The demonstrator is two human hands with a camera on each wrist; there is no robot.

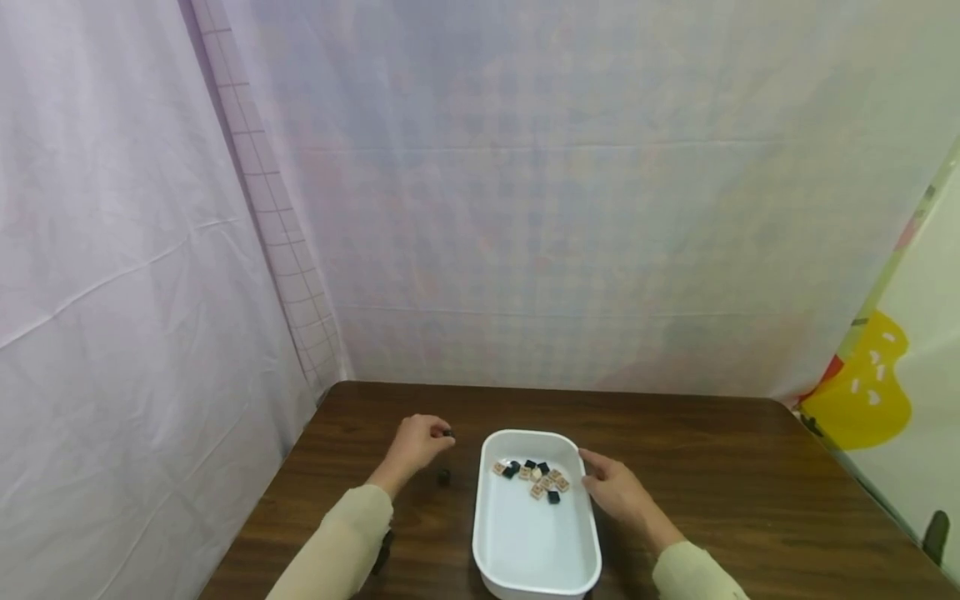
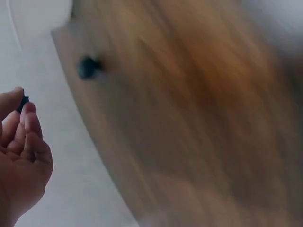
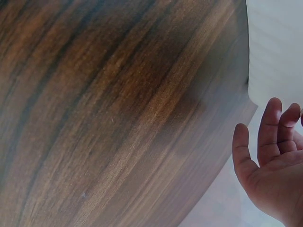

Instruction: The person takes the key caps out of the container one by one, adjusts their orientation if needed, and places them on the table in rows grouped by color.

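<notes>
Work appears to be loading small pieces into a tray (image 1: 536, 546); judged partly done. Inside, toward its far half: about a dozen pieces, a loose mix of tan tiles (image 1: 561, 483) and black tiles (image 1: 553, 497), some touching, in no evident order. Left over: one dark piece in hand, a loose piece (image 1: 443, 477) on the table (image 1: 712, 450) just left of the tray, and a dark item (image 1: 382, 552) partly hidden by the left sleeve (image 1: 337, 542), too obscured to identify. Total number cannot be told.

Grip: left hand (image 1: 420, 440) pinches a small dark piece (image 1: 448, 433) between thumb and fingertips, raised and outside the tray. Right hand (image 1: 611, 487) lies at the tray's right rim, fingers loosely extended, no piece seen in it.

Materials: tray white, smooth, slightly glossy; a deep oblong with rounded corners and a rolled-looking rim; plastic or enamel, cannot tell. Tiles flat, roughly square; tan ones carry darker markings, unreadable at this size. Loose piece looks rounded in the left wrist view, but is blurred. Table brown, streaked wood grain. Behind, pale creased cloth (image 1: 525, 208).
</notes>
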